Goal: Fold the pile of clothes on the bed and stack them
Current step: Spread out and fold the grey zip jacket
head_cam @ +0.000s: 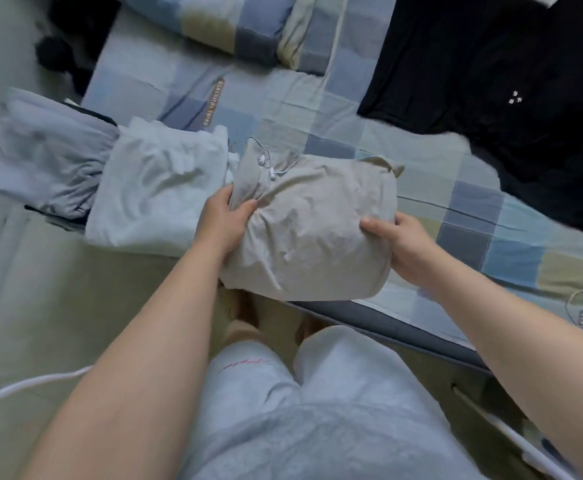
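Gripping folded beige garment (pixel 311 233) at both ends: left hand (pixel 222 223), right hand (pixel 402 245), fingers (pixel 222 199) curled round the cloth. Sitting at near edge of bed (pixel 349 109), just beside folded white garment (pixel 158 192). Earphones (pixel 270 165) on top.

Both bare forearms reach forward from the bottom of the view and draw closer together toward the near edge of the bed. The left hand (pixel 226 220) grips the left side of a folded beige garment (pixel 311 233). Its thumb presses into the cloth on top, and its other fingers wrap round the side, mostly hidden. The right hand (pixel 399 247) holds the right side, thumb laid across the top, fingers tucked underneath out of sight. The hands are apart, with the bundle held between them. Both wrists are roughly in line with the forearms.
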A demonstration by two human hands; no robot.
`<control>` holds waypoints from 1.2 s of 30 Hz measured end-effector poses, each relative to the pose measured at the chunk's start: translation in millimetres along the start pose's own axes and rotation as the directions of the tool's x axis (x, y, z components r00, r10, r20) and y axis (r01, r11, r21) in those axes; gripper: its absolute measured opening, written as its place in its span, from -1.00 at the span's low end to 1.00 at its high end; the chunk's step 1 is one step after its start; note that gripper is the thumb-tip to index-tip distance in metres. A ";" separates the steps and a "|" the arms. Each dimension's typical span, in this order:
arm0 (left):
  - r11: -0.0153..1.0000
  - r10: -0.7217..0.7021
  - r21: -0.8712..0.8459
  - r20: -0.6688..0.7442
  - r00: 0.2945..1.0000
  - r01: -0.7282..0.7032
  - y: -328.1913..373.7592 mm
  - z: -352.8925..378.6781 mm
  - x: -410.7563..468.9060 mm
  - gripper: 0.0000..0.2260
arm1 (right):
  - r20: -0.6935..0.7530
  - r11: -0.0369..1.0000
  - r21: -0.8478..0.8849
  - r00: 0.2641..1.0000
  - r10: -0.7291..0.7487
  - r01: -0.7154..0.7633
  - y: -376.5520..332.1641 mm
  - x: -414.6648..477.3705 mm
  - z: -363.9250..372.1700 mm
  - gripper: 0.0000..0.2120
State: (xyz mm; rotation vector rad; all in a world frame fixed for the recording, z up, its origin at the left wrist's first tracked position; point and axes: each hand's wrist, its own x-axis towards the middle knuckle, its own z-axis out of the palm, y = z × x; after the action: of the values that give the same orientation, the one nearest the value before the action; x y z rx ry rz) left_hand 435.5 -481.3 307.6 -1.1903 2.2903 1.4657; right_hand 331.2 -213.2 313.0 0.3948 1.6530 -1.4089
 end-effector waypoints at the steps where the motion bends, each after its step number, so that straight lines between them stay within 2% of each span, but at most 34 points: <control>1: 1.000 0.001 -0.008 -0.020 1.000 -0.002 1.0 -19.4 0.5 -0.80 | 0.022 1.000 -0.016 1.000 -0.012 0.013 -10.6 -3.4 14.5 -0.67; 5: 0.999 0.027 -0.023 -0.101 0.995 -0.029 -8.6 -104.0 17.9 -0.78 | 0.073 0.994 -0.092 0.996 -0.051 0.057 -49.9 -2.6 90.3 -0.73; 9: 0.999 0.039 -0.018 -0.183 0.982 -0.043 -29.3 -183.5 46.0 -0.80 | 0.103 0.993 -0.077 0.991 -0.084 0.092 -73.1 18.9 180.4 -0.85; 13: 1.000 -0.017 -0.012 -0.201 0.979 0.015 -65.2 -240.4 95.8 -0.77 | 0.016 0.997 -0.041 0.998 -0.067 0.068 -69.8 60.6 265.6 -0.89; 16: 0.994 -0.106 -0.001 -0.178 0.978 0.107 -105.9 -263.3 145.2 -0.59 | -0.089 0.999 -0.032 0.996 0.008 -0.011 -49.4 102.3 318.9 -0.83; 18: 0.969 -0.204 0.111 -0.138 0.969 0.220 -136.2 -268.0 173.1 -0.49 | -0.081 0.975 -0.148 0.984 0.156 -0.167 -34.5 124.5 346.9 -0.71; 20: 0.907 -0.248 0.316 -0.133 0.960 0.278 -159.5 -264.6 191.5 -0.44 | -0.070 0.876 -0.370 0.949 0.307 -0.310 -25.8 136.1 366.1 -0.64; 21: 0.886 -0.214 0.387 -0.143 0.966 0.253 -165.3 -261.1 195.7 -0.44 | -0.113 0.809 -0.494 0.946 0.303 -0.318 -25.1 138.8 373.3 -0.62; 22: 0.880 -0.143 0.434 -0.146 0.979 0.193 -170.1 -256.4 198.7 -0.46 | -0.170 0.737 -0.615 0.960 0.223 -0.280 -25.0 141.8 378.5 -0.57; 24: 0.869 0.029 0.493 -0.112 0.993 0.030 -174.8 -245.2 203.3 -0.51 | -0.197 0.530 -0.842 0.973 -0.123 -0.103 -20.9 149.4 385.4 -0.40; 26: 0.823 0.148 0.556 -0.011 0.989 -0.117 -178.8 -232.8 209.8 -0.52 | -0.080 0.286 -0.957 0.909 -0.410 0.045 -21.5 155.4 397.1 -0.29; 27: 0.789 0.179 0.589 0.051 0.983 -0.174 -182.4 -225.9 214.6 -0.52 | -0.004 0.196 -0.976 0.883 -0.469 0.099 -20.2 163.3 403.1 -0.29; 28: 0.759 0.187 0.616 0.104 0.977 -0.211 -188.4 -219.3 220.2 -0.51 | 0.067 0.120 -0.983 0.879 -0.473 0.139 -19.5 172.3 410.0 -0.30; 30: 0.718 0.164 0.656 0.167 0.972 -0.234 -207.2 -206.7 234.7 -0.48 | 0.151 0.030 -0.984 0.911 -0.384 0.176 -10.9 199.5 420.5 -0.35; 33: 0.666 0.145 0.708 0.185 0.972 -0.234 -242.1 -190.2 247.2 -0.43 | 0.156 -0.062 -0.987 0.956 -0.250 0.145 15.6 238.1 420.7 -0.35; 36: 0.634 0.208 0.729 0.160 0.965 -0.257 -268.7 -175.2 254.5 -0.41 | 0.154 -0.095 -0.986 0.954 -0.257 0.134 46.2 262.3 415.2 -0.31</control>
State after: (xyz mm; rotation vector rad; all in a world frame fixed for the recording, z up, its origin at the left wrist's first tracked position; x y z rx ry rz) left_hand 499.5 -813.4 76.9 -0.5913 2.6371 0.4305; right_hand 396.6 -654.1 101.6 -0.7743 2.3930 0.1158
